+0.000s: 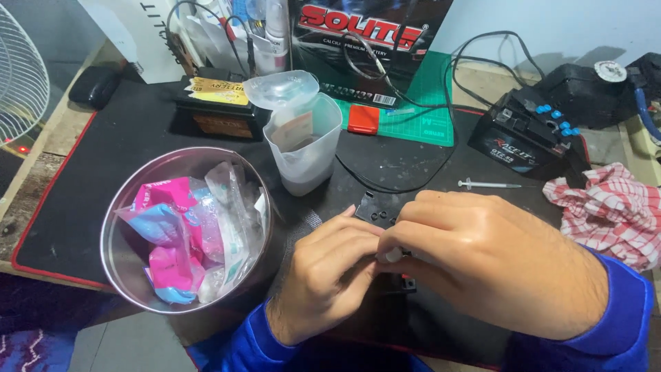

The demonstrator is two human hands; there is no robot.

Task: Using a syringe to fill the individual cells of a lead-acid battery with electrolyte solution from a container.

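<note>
Both hands meet just right of the metal bowl (pixel 113 227). The left hand (pixel 323 275) and right hand (pixel 482 265) close together over a small black part (pixel 375 213), mostly hidden beneath them. The right fingers pinch something pale (pixel 392 255), too covered to identify.
</note>
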